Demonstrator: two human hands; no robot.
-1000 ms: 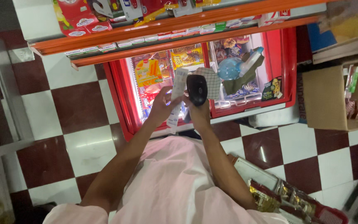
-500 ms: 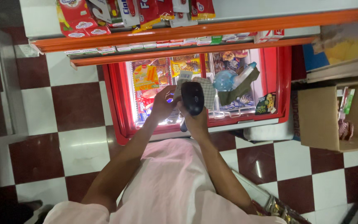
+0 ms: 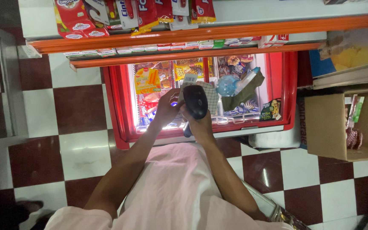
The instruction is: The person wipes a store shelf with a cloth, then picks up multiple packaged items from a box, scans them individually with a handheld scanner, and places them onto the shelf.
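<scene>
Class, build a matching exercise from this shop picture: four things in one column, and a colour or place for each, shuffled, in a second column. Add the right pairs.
Things:
1. handheld scanner
2. freezer chest frame
3. cardboard box
4. shelf edge

Descriptions:
A. orange
B. black, in the right hand
C. brown, at the right on the floor
D. red

Pairs: 1-B, 2-D, 3-C, 4-A

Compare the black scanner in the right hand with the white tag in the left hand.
The scanner is black, rounded and bulky; the tag is white, flat and thin. The right hand wraps the scanner's handle in a full grip, while the left hand seems only to pinch the tag from below. Both are held up together over the red freezer.
</scene>
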